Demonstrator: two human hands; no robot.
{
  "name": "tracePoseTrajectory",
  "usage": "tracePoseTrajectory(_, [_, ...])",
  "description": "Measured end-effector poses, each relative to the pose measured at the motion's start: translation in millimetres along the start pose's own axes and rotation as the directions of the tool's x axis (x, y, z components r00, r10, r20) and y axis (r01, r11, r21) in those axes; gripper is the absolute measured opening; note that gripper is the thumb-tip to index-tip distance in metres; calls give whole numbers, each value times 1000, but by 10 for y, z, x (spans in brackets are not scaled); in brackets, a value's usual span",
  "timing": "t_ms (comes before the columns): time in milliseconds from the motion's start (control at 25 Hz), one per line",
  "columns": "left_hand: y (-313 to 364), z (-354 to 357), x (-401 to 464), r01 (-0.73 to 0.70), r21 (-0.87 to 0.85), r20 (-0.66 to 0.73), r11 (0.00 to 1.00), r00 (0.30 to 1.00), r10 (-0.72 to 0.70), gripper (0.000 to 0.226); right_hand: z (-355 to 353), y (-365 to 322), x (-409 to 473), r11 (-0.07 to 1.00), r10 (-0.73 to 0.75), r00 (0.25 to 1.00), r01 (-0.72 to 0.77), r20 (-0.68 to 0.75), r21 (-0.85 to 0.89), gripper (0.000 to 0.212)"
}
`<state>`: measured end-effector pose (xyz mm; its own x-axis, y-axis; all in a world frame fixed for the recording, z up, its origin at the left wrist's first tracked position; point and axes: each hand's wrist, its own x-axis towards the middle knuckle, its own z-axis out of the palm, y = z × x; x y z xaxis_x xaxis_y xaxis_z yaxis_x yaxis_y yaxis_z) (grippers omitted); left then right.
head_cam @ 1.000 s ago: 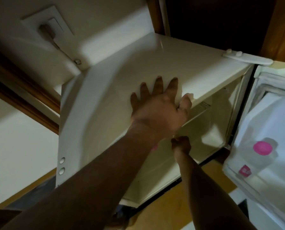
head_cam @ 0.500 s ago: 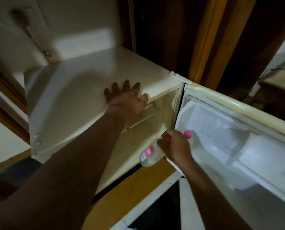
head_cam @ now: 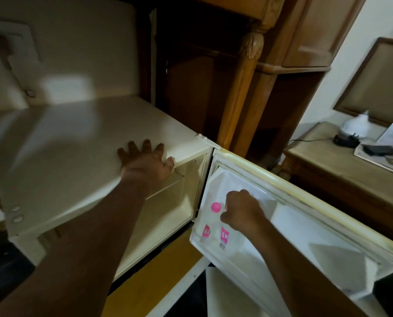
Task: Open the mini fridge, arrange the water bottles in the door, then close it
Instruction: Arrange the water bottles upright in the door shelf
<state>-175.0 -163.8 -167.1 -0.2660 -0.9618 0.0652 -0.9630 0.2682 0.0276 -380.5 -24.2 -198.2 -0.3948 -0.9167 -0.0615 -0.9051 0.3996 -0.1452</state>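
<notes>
A bottle goes into the door shelf while the other hand steadies the fridge.

Nearest, the right hand (head_cam: 242, 211) is curled shut on the top of a bottle (head_cam: 224, 236) with a pink label, apparently lowering it upright into the shelf (head_cam: 204, 249) at the hinge end of the open door (head_cam: 305, 225); a top grip likely suits the narrow slot. Just beside it stands a second bottle (head_cam: 208, 225), pink cap showing, packed against the shelf's end, probably so the two brace each other when the door swings. Farther off, the left hand (head_cam: 146, 161) lies flat, fingers spread, on the fridge (head_cam: 88, 145) top with the thumb hooked over the front edge, holding nothing; it probably keeps the light cabinet from shifting and props the person's lean. The door remains to be closed.
</notes>
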Motion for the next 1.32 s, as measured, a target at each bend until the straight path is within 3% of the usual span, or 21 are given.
tracePoseTrajectory(200, [-9,40,27,-7,12,-4,1000,1000,7,72,397,117,219,997,33,996,-26,86,-77,34])
tracePoseTrajectory(520, [-3,28,42,2,1,11,1000,1000,-2,71,467,225,296,998,59,986,-57,155,-13,30])
tracePoseTrajectory(640, [-4,17,42,-8,-3,16,1000,1000,8,71,348,103,167,997,79,996,-80,-45,-15,27])
tracePoseTrajectory(720, [-19,26,46,-8,-21,26,1000,1000,8,70,398,-150,58,986,25,980,9,-196,168,27])
tracePoseTrajectory(760, [-23,31,57,-7,-22,32,1000,999,8,70,499,-342,5,953,-41,979,98,-198,286,29])
tracePoseTrajectory(840, [-14,29,83,-10,-17,50,1000,999,10,69,789,-782,-68,848,-206,973,233,-108,476,37])
tracePoseTrajectory(920, [-24,34,93,-7,-3,58,1000,998,8,69,1136,-1224,6,761,-302,952,277,-57,587,45])
tracePoseTrajectory(1040, [-41,59,124,-1,18,39,1000,999,0,69,1456,-1813,260,662,-356,932,303,-68,685,48])
tracePoseTrajectory(1120, [-29,97,125,-17,27,32,999,999,16,70,1567,-2074,376,652,-384,923,285,-18,703,47])
tracePoseTrajectory(1320, [-58,118,163,-2,21,28,1000,1000,2,71,1717,-2243,484,553,-377,926,214,13,805,33])
